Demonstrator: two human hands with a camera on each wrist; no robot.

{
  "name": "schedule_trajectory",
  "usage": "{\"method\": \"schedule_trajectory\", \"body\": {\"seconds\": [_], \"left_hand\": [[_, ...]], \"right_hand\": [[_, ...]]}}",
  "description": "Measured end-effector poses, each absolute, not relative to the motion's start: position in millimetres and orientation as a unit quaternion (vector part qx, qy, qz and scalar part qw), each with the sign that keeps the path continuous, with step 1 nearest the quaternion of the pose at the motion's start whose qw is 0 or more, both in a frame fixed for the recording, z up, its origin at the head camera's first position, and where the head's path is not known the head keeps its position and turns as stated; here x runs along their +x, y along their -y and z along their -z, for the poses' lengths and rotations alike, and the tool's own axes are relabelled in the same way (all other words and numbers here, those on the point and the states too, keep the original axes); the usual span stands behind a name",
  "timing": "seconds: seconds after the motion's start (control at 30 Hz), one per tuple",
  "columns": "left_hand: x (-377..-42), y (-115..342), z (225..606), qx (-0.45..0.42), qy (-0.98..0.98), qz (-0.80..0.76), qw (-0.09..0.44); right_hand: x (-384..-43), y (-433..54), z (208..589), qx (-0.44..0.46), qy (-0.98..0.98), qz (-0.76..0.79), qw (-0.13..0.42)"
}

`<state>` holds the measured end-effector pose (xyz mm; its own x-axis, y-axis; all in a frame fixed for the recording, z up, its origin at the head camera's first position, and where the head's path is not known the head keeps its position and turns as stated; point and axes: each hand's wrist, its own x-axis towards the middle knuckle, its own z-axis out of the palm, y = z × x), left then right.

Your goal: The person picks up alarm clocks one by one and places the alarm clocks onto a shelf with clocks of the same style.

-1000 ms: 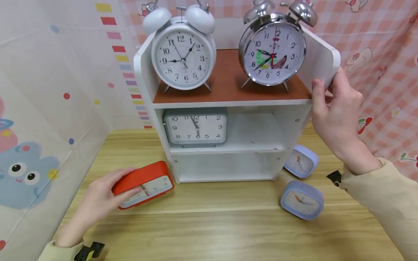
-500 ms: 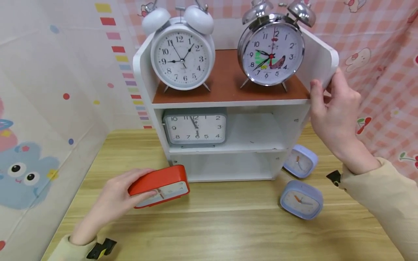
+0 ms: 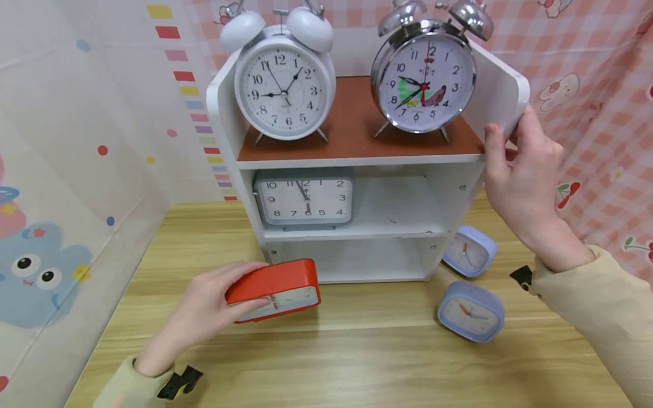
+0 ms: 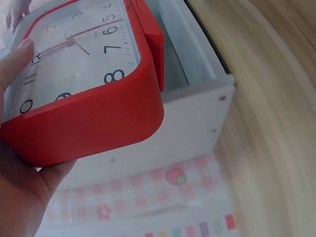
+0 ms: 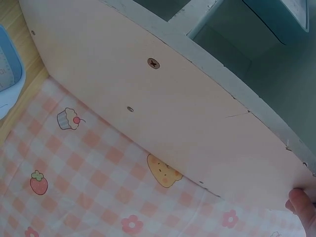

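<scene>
Red clock (image 3: 282, 281) is gripped in the left fingers (image 3: 250, 306), while right fingers (image 3: 496, 150) hold the white shelf unit (image 3: 393, 207)

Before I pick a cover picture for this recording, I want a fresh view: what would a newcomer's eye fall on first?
Probably the red clock, gripped in the left hand in front of the lower left of the white shelf unit. Next, on its brown top, a white twin-bell clock at left and a silver twin-bell clock at right.
</scene>
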<state>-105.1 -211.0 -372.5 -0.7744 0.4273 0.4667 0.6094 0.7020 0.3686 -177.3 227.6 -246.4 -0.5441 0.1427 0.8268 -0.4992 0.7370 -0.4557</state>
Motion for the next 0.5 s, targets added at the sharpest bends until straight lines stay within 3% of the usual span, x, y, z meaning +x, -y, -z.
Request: {"method": "schedule_trajectory", "body": {"seconds": [0.5], "left_hand": [[-110, 163, 359, -0.339, 0.883, 0.279, 0.164]], "right_hand": [[-176, -228, 247, 0.105, 0.811, -0.339, 0.465]]}}
